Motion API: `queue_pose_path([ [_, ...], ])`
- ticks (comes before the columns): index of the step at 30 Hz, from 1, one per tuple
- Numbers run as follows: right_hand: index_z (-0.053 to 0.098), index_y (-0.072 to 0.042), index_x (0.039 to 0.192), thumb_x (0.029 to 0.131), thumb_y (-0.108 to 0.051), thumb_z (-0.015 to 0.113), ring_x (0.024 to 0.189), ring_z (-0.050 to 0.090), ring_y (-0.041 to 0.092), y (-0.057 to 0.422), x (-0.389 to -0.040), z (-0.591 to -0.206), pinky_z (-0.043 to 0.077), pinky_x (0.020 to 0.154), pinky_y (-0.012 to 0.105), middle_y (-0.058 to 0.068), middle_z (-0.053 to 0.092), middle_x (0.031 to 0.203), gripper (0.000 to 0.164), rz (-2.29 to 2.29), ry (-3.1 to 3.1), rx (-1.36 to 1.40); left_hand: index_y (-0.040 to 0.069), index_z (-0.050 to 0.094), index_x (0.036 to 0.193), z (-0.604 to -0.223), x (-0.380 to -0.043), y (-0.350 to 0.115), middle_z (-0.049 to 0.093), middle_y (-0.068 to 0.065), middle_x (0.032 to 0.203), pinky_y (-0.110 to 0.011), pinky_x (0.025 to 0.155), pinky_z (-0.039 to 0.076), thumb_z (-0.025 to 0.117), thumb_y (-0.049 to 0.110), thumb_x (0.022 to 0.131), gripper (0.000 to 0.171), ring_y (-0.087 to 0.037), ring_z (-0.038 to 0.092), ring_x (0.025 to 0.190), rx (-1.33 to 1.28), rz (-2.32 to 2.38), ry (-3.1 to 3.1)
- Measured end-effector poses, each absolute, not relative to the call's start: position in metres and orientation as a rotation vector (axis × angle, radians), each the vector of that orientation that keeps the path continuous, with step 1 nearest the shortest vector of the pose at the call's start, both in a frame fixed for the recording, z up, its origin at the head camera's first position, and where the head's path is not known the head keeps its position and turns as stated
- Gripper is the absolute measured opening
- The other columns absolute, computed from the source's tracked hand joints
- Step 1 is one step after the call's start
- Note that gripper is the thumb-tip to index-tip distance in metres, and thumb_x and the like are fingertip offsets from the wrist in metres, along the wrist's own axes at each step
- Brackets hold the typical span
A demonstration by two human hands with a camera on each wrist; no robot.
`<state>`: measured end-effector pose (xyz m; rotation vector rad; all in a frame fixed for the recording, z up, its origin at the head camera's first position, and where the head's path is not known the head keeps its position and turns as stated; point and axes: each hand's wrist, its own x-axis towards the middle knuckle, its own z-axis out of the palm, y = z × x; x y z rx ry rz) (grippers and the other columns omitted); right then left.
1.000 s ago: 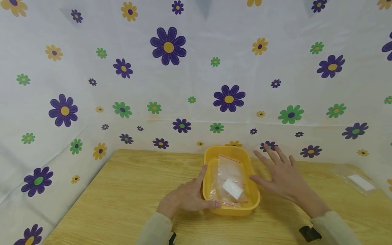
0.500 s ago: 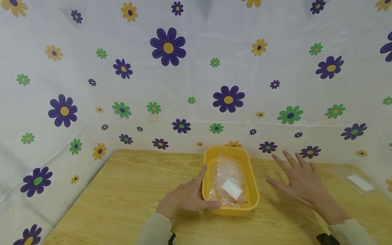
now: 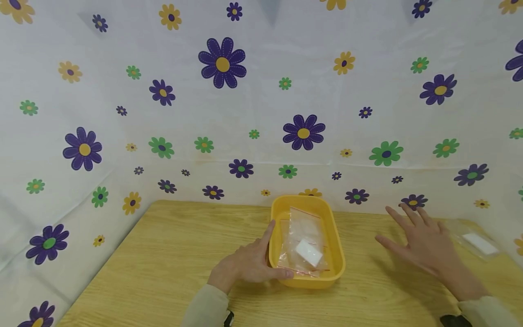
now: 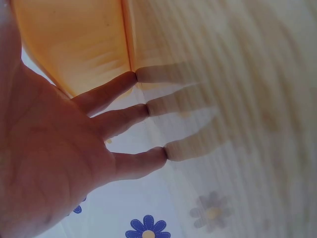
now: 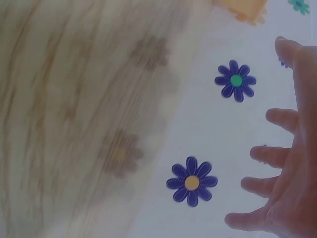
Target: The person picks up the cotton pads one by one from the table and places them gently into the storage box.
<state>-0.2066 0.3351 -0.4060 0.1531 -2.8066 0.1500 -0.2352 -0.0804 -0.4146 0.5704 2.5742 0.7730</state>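
A yellow plastic basket (image 3: pixel 337 254) stands on the table, with several clear zip bags (image 3: pixel 304 227) in it. A small white rectangle (image 3: pixel 309 252) shows on top of these bags. My left hand (image 3: pixel 247 261) rests against the basket's near left corner, thumb over the near rim and index finger along the left side. In the left wrist view, its other fingers stretch straight down to the tabletop. Off to the right, my right hand (image 3: pixel 429 250) is spread above the table and holds nothing. Just beyond it lies another clear bag (image 3: pixel 478 240) with a white rectangle.
The wood-grain table (image 3: pixel 184 254) backs onto a white sheet (image 3: pixel 253 104) printed with purple, green and yellow flowers. This sheet also rises along the left side.
My right hand has moved rightward, away from the basket and closer to the bag on the table. The left hand and basket have stayed in place.
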Motion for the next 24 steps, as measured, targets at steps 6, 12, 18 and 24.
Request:
queue_pose_path([
  [6, 0.041, -0.016, 0.156, 0.090, -0.067, 0.063, 0.135, 0.036, 0.064, 0.356, -0.205, -0.407, 0.030, 0.092, 0.088, 0.031, 0.039, 0.157, 0.087, 0.139, -2.820, 0.099, 0.038, -0.015, 0.163, -0.415, -0.235, -0.080, 0.030, -0.008, 0.169, -0.059, 0.115, 0.043, 0.071, 0.081, 0.074, 0.131, -0.035, 0.053, 0.139, 0.568, 0.782, 2.566],
  [12, 0.036, -0.015, 0.159, 0.092, -0.067, 0.060, 0.134, 0.034, 0.064, 0.377, -0.203, -0.407, 0.029, 0.088, 0.090, 0.035, 0.037, 0.155, 0.089, 0.146, -2.865, 0.041, 0.037, -0.014, 0.163, -0.415, -0.235, -0.080, 0.030, -0.009, 0.169, -0.059, 0.115, 0.043, 0.071, 0.080, 0.074, 0.131, -0.037, 0.052, 0.140, 0.556, 0.780, 2.567],
  [18, 0.031, -0.010, 0.160, 0.094, -0.068, 0.056, 0.135, 0.030, 0.067, 0.397, -0.204, -0.409, 0.027, 0.092, 0.090, 0.040, 0.032, 0.155, 0.091, 0.163, -2.926, -0.021, 0.036, -0.014, 0.163, -0.413, -0.235, -0.080, 0.031, -0.009, 0.169, -0.060, 0.115, 0.043, 0.071, 0.080, 0.074, 0.131, -0.038, 0.051, 0.141, 0.558, 0.780, 2.566],
  [24, 0.037, 0.001, 0.152, 0.095, -0.067, 0.055, 0.130, 0.029, 0.070, 0.421, -0.207, -0.415, 0.026, 0.093, 0.091, 0.046, 0.032, 0.149, 0.091, 0.166, -2.966, -0.060, 0.035, -0.013, 0.164, -0.413, -0.235, -0.080, 0.030, -0.010, 0.169, -0.059, 0.116, 0.043, 0.071, 0.080, 0.074, 0.131, -0.037, 0.051, 0.140, 0.565, 0.784, 2.564],
])
